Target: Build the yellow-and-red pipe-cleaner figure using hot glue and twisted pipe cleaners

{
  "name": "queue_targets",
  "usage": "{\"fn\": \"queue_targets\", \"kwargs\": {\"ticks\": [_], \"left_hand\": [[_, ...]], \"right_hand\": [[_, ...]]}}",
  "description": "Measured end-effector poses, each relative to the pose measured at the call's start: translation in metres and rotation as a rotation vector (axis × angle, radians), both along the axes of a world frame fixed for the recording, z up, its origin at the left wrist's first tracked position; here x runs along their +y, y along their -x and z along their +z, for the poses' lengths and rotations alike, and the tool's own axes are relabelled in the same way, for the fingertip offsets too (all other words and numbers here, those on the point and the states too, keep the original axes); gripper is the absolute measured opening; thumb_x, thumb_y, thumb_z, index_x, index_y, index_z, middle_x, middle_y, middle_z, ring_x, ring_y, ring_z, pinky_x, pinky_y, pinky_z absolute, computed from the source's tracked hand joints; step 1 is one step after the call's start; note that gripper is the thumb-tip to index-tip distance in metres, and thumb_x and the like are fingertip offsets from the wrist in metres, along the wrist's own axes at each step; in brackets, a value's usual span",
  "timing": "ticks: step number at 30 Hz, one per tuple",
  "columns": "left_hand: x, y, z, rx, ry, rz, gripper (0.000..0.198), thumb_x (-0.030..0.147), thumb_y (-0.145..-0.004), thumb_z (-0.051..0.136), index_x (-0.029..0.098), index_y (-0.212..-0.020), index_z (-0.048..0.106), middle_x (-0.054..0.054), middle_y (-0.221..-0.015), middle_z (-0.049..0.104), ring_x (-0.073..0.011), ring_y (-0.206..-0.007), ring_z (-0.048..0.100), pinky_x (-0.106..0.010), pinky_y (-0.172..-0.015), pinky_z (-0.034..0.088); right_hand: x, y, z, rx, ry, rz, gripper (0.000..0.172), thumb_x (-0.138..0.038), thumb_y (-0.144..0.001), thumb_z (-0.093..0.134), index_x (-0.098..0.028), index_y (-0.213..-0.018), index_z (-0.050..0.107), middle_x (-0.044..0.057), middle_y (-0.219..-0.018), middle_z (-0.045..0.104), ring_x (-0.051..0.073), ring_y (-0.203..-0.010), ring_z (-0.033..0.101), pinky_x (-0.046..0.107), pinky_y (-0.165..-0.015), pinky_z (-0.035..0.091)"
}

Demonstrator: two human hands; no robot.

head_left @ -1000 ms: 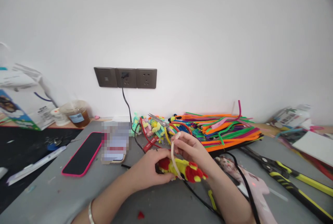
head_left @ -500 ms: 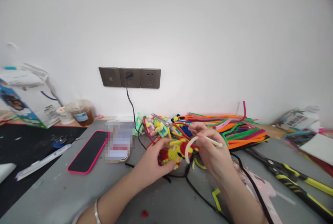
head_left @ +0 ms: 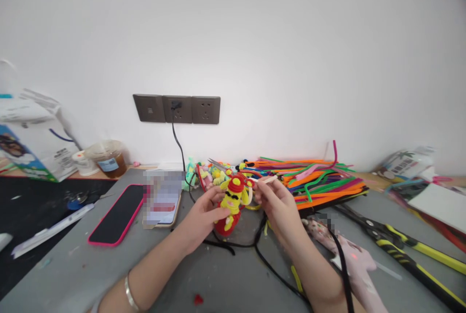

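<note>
My left hand (head_left: pixel 204 215) is closed around a red and yellow pipe-cleaner doll (head_left: pixel 233 202), held upright just above the grey table. The doll has a red cap, dark marks on its face and a red base. To its right, my right hand (head_left: pixel 279 205) pinches a cream pipe cleaner (head_left: pixel 270 180) between thumb and fingers. The strip reaches toward the side of the doll's head; whether its end touches there I cannot tell. Behind the hands lies a pile of coloured pipe cleaners (head_left: pixel 327 191).
A pink hot glue gun (head_left: pixel 355 255) with a black cord (head_left: pixel 276 269) lies right, beside large black-and-yellow shears (head_left: pixel 396 242). Left are a pink-edged phone (head_left: pixel 116 216), a lit phone (head_left: pixel 165 201) and a drink cup (head_left: pixel 111 160). Scissors (head_left: pixel 216 163) rest among small figures at the back.
The doll has been turned from lying sideways to upright, its front facing me. My right hand has moved slightly left, and the cream pipe cleaner's curved end has swung behind the doll's head.
</note>
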State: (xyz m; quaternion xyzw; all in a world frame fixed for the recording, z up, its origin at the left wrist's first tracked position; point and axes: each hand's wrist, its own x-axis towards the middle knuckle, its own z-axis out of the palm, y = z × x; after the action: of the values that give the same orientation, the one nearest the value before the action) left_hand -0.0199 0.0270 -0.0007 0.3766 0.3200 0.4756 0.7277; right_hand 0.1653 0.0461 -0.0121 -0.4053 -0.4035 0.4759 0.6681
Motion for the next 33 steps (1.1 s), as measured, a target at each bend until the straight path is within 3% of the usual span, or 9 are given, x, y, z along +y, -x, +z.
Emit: {"fn": "queue_targets", "kwargs": {"ticks": [5, 10, 12, 17, 20, 25, 28, 31, 33], "left_hand": [[-0.003, 0.009, 0.002, -0.118, 0.042, -0.27, 0.053, 0.025, -0.06, 0.091, 0.027, -0.11, 0.073, -0.003, -0.099, 0.073, -0.0181, -0.086, 0.069, -0.031, -0.083, 0.051], [-0.005, 0.015, -0.003, 0.031, -0.038, -0.688, 0.044, 0.029, -0.061, 0.091, 0.018, -0.1, 0.074, -0.008, -0.107, 0.071, -0.0185, -0.092, 0.068, -0.028, -0.081, 0.053], [-0.005, 0.015, -0.007, 0.073, -0.022, -0.777, 0.044, 0.027, -0.061, 0.091, 0.018, -0.1, 0.073, -0.007, -0.107, 0.071, -0.016, -0.089, 0.068, -0.025, -0.08, 0.053], [-0.002, 0.014, -0.011, 0.036, -0.004, -0.703, 0.043, 0.026, -0.063, 0.09, 0.016, -0.1, 0.071, -0.003, -0.093, 0.071, -0.0106, -0.076, 0.066, -0.018, -0.069, 0.051], [0.0, 0.015, -0.009, 0.039, -0.02, -0.693, 0.042, 0.025, -0.065, 0.089, 0.016, -0.102, 0.07, -0.004, -0.092, 0.071, -0.0105, -0.076, 0.066, -0.018, -0.069, 0.05], [-0.002, 0.015, -0.01, 0.069, -0.001, -0.845, 0.046, 0.025, -0.065, 0.089, 0.018, -0.105, 0.07, -0.003, -0.101, 0.071, -0.0128, -0.089, 0.067, -0.023, -0.082, 0.052], [-0.003, 0.014, -0.011, 0.083, 0.0, -0.848, 0.046, 0.027, -0.065, 0.089, 0.018, -0.105, 0.07, -0.004, -0.105, 0.071, -0.014, -0.093, 0.066, -0.025, -0.086, 0.051], [-0.002, 0.015, -0.01, 0.105, -0.016, -0.824, 0.048, 0.03, -0.067, 0.088, 0.018, -0.109, 0.07, -0.005, -0.108, 0.07, -0.0159, -0.095, 0.066, -0.026, -0.086, 0.05], [-0.001, 0.015, -0.009, 0.106, -0.037, -0.821, 0.049, 0.032, -0.067, 0.087, 0.018, -0.111, 0.07, -0.005, -0.106, 0.071, -0.0163, -0.095, 0.066, -0.026, -0.086, 0.049]], "right_hand": [[-0.005, 0.007, 0.0, -0.059, 0.001, 0.131, 0.034, -0.049, -0.077, 0.078, -0.02, -0.079, 0.059, -0.006, -0.057, 0.057, 0.007, -0.045, 0.047, 0.019, -0.045, 0.036], [-0.005, 0.008, 0.004, 0.091, 0.006, 0.122, 0.035, -0.045, -0.07, 0.083, -0.021, -0.075, 0.058, -0.003, -0.062, 0.066, 0.008, -0.043, 0.05, 0.019, -0.042, 0.039], [-0.005, 0.006, 0.007, 0.168, 0.0, 0.098, 0.034, -0.042, -0.067, 0.085, -0.021, -0.075, 0.06, -0.001, -0.066, 0.069, 0.01, -0.048, 0.056, 0.02, -0.045, 0.044], [-0.004, 0.001, 0.014, 0.274, -0.051, -0.065, 0.03, -0.036, -0.062, 0.088, -0.021, -0.072, 0.064, -0.001, -0.074, 0.069, 0.011, -0.066, 0.064, 0.021, -0.063, 0.053], [-0.005, 0.0, 0.016, 0.268, -0.112, -0.078, 0.027, -0.03, -0.066, 0.086, -0.02, -0.068, 0.061, -0.006, -0.061, 0.056, 0.006, -0.056, 0.053, 0.015, -0.054, 0.045], [-0.006, 0.0, 0.016, 0.269, 0.018, 0.082, 0.024, -0.032, -0.071, 0.08, -0.021, -0.07, 0.059, -0.009, -0.047, 0.047, 0.006, -0.039, 0.038, 0.017, -0.037, 0.031], [-0.004, 0.001, 0.013, 0.273, 0.082, 0.085, 0.025, -0.033, -0.064, 0.084, -0.021, -0.072, 0.064, -0.005, -0.051, 0.058, 0.009, -0.041, 0.05, 0.019, -0.039, 0.041], [-0.001, 0.0, 0.01, 0.283, 0.05, 0.06, 0.028, -0.033, -0.061, 0.087, -0.022, -0.076, 0.067, 0.002, -0.071, 0.075, 0.017, -0.064, 0.071, 0.027, -0.062, 0.058], [-0.001, 0.001, 0.009, 0.258, 0.019, 0.062, 0.03, -0.036, -0.064, 0.087, -0.023, -0.082, 0.068, 0.005, -0.084, 0.079, 0.021, -0.08, 0.075, 0.032, -0.077, 0.059]]}}
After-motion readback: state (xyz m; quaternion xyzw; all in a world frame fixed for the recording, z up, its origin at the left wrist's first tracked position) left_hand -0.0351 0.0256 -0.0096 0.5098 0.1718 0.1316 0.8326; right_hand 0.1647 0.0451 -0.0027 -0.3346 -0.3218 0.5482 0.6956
